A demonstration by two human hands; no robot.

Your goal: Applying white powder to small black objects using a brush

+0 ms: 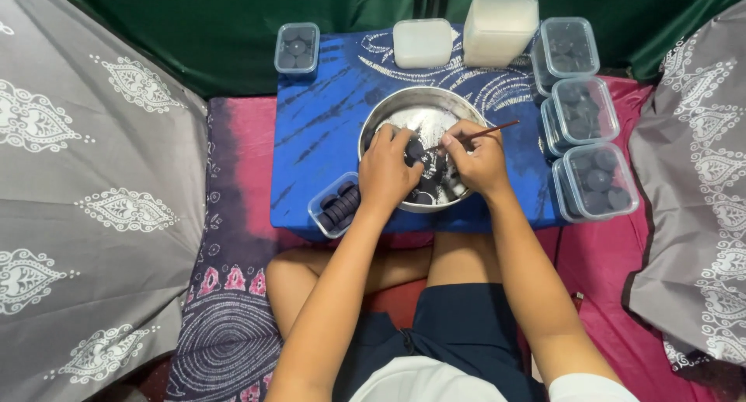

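Note:
A round steel bowl (pixel 404 105) with white powder and several small dark discs stands on a low blue-patterned table (pixel 326 130). My left hand (pixel 388 169) reaches into the bowl and pinches one dark disc (pixel 416 149) between thumb and fingers. My right hand (pixel 478 157) is over the bowl's right side and grips a thin brown stick (pixel 489 130), whose far end points up and to the right. The stick's near end meets the disc area between my two hands.
A small clear box of stacked dark discs (pixel 336 206) sits at the table's front left, another (pixel 297 48) at the back left. Two white-filled tubs (pixel 466 33) stand at the back. Three lidded boxes of discs (pixel 587 130) line the right edge. Grey patterned cushions flank both sides.

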